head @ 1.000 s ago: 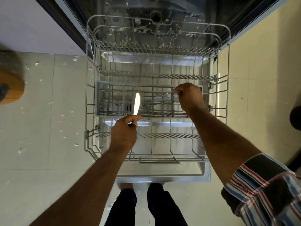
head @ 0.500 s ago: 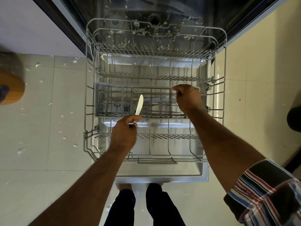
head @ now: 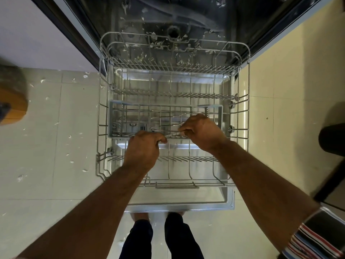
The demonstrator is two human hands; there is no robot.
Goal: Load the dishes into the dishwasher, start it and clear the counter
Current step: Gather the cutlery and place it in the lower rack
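Much of what we handle is hard to read. Our left hand (head: 143,150) is seen from the back with its fingers curled under, so whatever it grips is covered by the knuckles — we cannot tell which piece it is. A thin metal utensil (head: 172,134) runs between the two hands, its ends hidden by them. Our right hand (head: 200,132) is curled too, fingertips pinching that utensil at its right end. Both hands sit over the near edge of the cutlery basket (head: 112,118), which stands across the middle of the pulled-out lower rack (head: 101,109). Forks (head: 168,115) lie flat in the basket beyond our right hand — thin and blurred among the wires. The dishwasher (head: 186,15) tub behind is dark.
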